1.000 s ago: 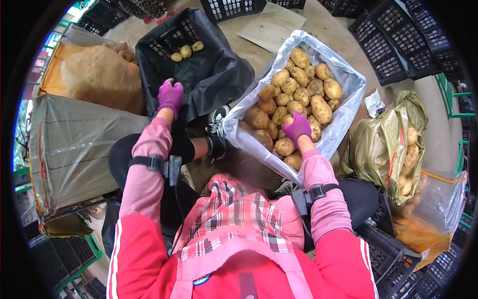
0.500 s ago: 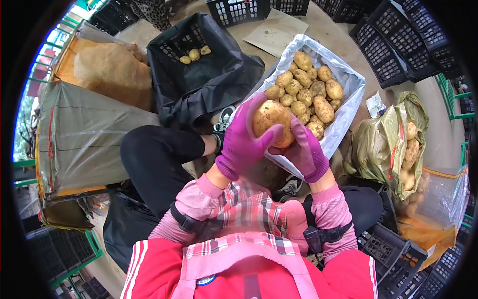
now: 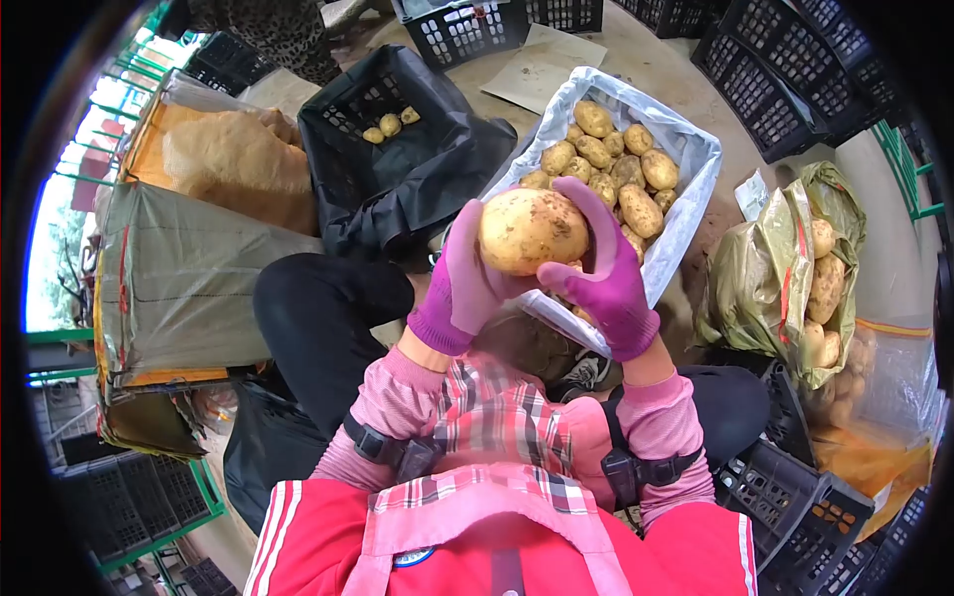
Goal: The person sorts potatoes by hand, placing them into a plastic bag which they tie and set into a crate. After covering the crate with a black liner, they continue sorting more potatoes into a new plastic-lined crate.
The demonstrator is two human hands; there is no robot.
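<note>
A large pale potato (image 3: 533,230) with brown specks of dirt is held up between my two purple-gloved hands. My left hand (image 3: 460,283) cups it from the left and below. On the other side, my right hand (image 3: 608,283) has its fingers against the upper right of the potato and its thumb near the lower edge. Just beyond is a crate lined with pale blue-white sheeting (image 3: 686,214), holding several smaller potatoes (image 3: 641,211). My hands hide the crate's near left part.
At left beyond my knee stands a black-lined crate (image 3: 368,199) with a few small potatoes (image 3: 390,124). A large covered sack (image 3: 184,283) is further left. To the right sits a greenish bag (image 3: 760,283) of potatoes. Black crates (image 3: 760,89) stand at upper right.
The potato has been turned, and a dirt-specked side now faces up. My right hand has shifted its fingers up onto the potato's upper right, and my left fingers sit lower.
</note>
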